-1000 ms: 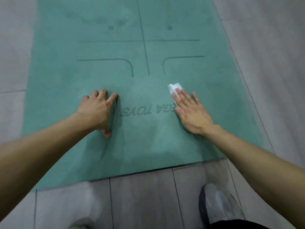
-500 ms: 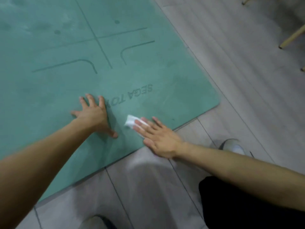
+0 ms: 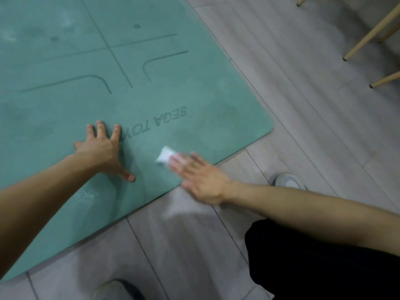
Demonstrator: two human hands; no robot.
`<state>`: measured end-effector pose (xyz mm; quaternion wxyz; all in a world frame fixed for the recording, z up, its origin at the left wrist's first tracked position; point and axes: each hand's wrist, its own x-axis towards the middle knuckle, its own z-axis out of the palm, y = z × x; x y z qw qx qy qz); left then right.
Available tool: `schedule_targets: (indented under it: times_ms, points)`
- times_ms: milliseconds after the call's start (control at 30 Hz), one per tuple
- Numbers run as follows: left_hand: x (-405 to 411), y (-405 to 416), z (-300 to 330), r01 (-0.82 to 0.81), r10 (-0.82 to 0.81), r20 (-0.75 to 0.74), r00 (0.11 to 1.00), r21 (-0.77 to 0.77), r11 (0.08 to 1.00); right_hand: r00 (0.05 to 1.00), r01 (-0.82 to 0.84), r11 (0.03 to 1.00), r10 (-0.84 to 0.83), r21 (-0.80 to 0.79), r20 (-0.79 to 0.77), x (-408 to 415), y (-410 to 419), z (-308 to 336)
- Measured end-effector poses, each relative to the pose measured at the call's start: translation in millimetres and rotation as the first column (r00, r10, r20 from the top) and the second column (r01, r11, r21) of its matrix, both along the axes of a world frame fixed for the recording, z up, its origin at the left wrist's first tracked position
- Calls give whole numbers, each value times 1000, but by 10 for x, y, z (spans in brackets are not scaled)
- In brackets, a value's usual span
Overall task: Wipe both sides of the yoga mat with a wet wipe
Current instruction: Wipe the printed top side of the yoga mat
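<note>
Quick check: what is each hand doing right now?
Left hand: open, flat on the mat.
Right hand: open, fingers pressing the wipe onto the mat.

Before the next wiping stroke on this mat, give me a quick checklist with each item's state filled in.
1. Wipe under the right hand fingers: ok, though blurred.
2. Left hand flat on the mat, bracing it: ok.
3. Mat flat at the near corner: ok.
4. Room ahead of the wipe on the mat: ok.
5. Wipe wet enough: cannot tell.
6. Underside wiped: cannot tell; printed side faces up.
</note>
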<state>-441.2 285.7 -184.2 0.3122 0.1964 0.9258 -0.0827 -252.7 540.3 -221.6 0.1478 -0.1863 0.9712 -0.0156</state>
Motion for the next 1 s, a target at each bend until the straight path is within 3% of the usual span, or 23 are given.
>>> schedule_targets:
  times_ms: [67, 133, 233, 300, 367, 433, 467, 533, 600, 667, 700, 800, 867, 933, 1000]
  points:
    - [5, -9, -7, 11, -11, -6, 1000, 4, 1000, 948, 317, 946, -316, 61, -27, -28, 535, 33]
    - [16, -37, -2, 27, -27, -26, 999, 8, 1000, 822, 568, 814, -567, 120, -42, -43, 1004, 58]
    - [44, -68, 31, 44, -43, -45, 998, 13, 999, 744, 668, 743, -666, 48, -44, -177, 949, 3]
    - [29, -96, 53, 62, -61, -50, 997, 11, 998, 877, 481, 877, -481, -6, -16, -254, 443, -18]
    - [7, -148, 65, 90, -90, -53, 995, 4, 996, 994, 102, 990, -98, -97, 51, -230, -169, -2]
    - [-10, -221, 83, 117, -117, -63, 991, 3, 993, 977, -201, 976, 206, -90, 52, -227, -409, -35]
    - [-21, -254, 99, 130, -128, -63, 990, 13, 991, 976, -218, 974, 219, -68, 16, -333, -274, -68]
    - [-18, -321, 128, 161, -158, -57, 986, 44, 986, 987, 143, 990, -143, -6, -69, -629, 243, -77]
    - [11, -418, 129, 191, -186, -75, 980, 69, 979, 800, 599, 797, -593, 79, -87, -886, 950, -20]
    - [63, -531, 105, 231, -222, -101, 970, 88, 969, 667, 741, 659, -744, 131, -33, -1028, 1302, 25]
    - [85, -566, 80, 241, -228, -117, 967, 107, 965, 678, 732, 673, -734, 111, -24, -1051, 1258, 28]
    - [51, -623, 74, 237, -217, -134, 967, 155, 959, 895, 440, 897, -441, -30, -58, -959, 324, -60]
    - [-22, -623, 114, 205, -180, -134, 975, 214, 955, 998, 28, 995, -33, -99, -52, -742, -525, -92]
    - [-104, -645, 157, 106, -72, -125, 990, 298, 949, 927, -375, 920, 375, -114, -22, -503, -1066, -71]
    - [-217, -735, 178, -14, 69, -149, 986, 339, 941, 839, -544, 834, 544, -92, -28, -621, -982, -107]
